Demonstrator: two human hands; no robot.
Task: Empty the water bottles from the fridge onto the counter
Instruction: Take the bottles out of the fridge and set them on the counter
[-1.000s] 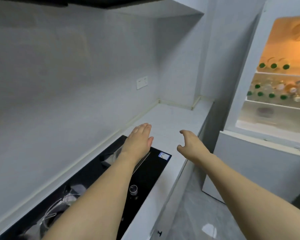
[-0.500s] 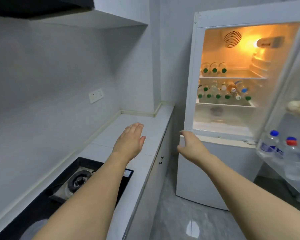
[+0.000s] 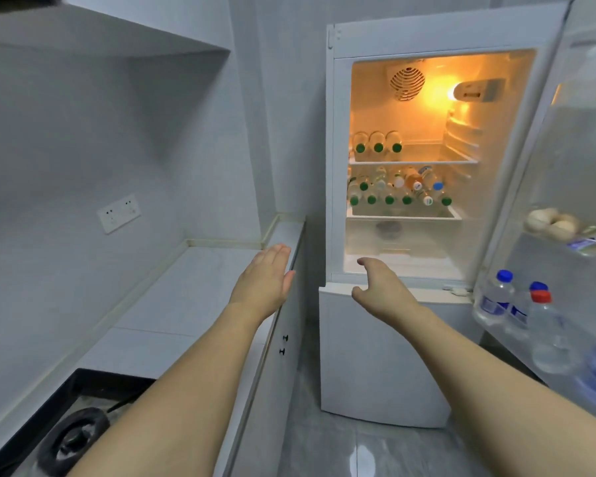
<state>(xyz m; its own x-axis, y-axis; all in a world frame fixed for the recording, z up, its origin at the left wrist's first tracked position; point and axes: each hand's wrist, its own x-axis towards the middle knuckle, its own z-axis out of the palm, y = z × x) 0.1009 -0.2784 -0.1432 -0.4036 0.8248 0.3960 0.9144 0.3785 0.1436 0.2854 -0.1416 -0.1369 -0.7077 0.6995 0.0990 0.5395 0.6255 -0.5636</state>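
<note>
Both empty — left hand [image 3: 264, 278] flat, right hand [image 3: 381, 287] relaxed, before fridge [image 3: 369, 356].

Lighting: room dim, cool grey-blue, even. Warm orange glow from lamp [image 3: 456, 92] inside open fridge [image 3: 410, 166]; glare washes upper compartment, bottles [image 3: 398, 192] there soft and tinted. Floor [image 3: 358, 456] carries a pale reflection. Faint shadows under overhead shelf [image 3: 100, 32]. Wide-angle bending at edges; overall slightly soft, door contents at right blurred.
</note>
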